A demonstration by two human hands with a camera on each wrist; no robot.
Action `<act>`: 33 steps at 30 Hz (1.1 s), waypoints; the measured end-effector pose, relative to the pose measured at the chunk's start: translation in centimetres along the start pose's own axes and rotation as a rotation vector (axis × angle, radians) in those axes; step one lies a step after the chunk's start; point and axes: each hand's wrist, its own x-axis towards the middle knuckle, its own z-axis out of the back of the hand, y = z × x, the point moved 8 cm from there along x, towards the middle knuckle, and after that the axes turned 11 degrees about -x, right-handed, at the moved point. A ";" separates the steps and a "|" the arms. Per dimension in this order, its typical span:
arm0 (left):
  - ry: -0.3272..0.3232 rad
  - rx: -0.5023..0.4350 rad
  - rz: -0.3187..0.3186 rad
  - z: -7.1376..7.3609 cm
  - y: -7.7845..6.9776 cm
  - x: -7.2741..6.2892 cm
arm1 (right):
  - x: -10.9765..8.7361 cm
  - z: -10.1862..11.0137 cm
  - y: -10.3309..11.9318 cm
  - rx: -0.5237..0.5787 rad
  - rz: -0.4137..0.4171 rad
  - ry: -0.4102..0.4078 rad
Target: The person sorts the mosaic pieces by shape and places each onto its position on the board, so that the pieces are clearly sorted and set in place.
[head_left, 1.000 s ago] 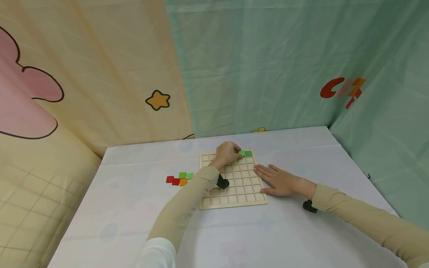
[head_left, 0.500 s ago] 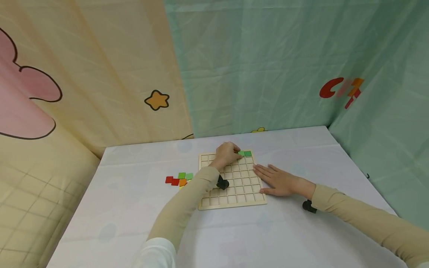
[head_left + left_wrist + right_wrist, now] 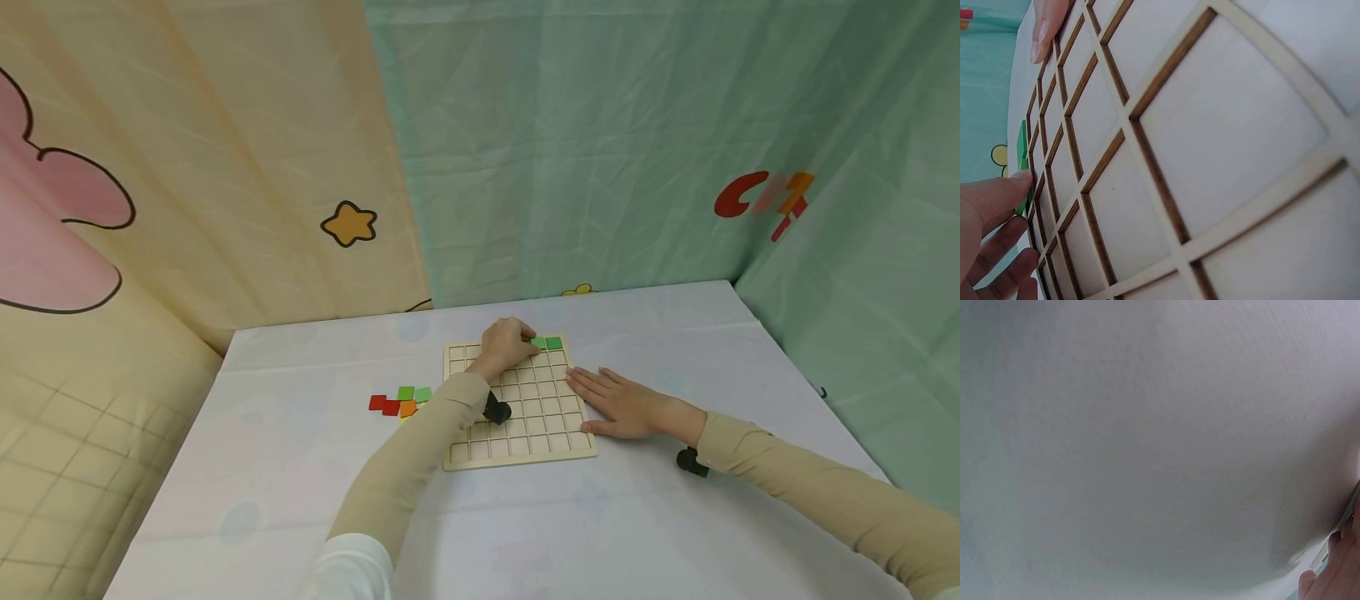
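Wooden grid (image 3: 532,409) bearing green tiles (image 3: 553,342), left fingers (image 3: 1009,232) pinching one, right fingers (image 3: 590,381) straight

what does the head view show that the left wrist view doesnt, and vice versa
Only the head view shows the loose red tiles and orange tile lying left of the board, the tan sleeves, and the orange star print on the curtain.

Only the left wrist view shows the undersides of the left hand's curled fingers.

Both show the wooden grid board, the left hand pinching a green tile at its far edge, fingers of the right hand, and the curtain's yellow flower print.
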 end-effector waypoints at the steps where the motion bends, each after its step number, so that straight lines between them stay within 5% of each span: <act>1: 0.000 0.000 0.001 0.0 0.0 0.0 | 0.0 0.0 0.0 0.000 0.000 0.001; 33: -0.006 -0.056 -0.033 0.5 0.1 -0.5 | 0.2 -0.4 -0.2 -0.014 -0.005 0.009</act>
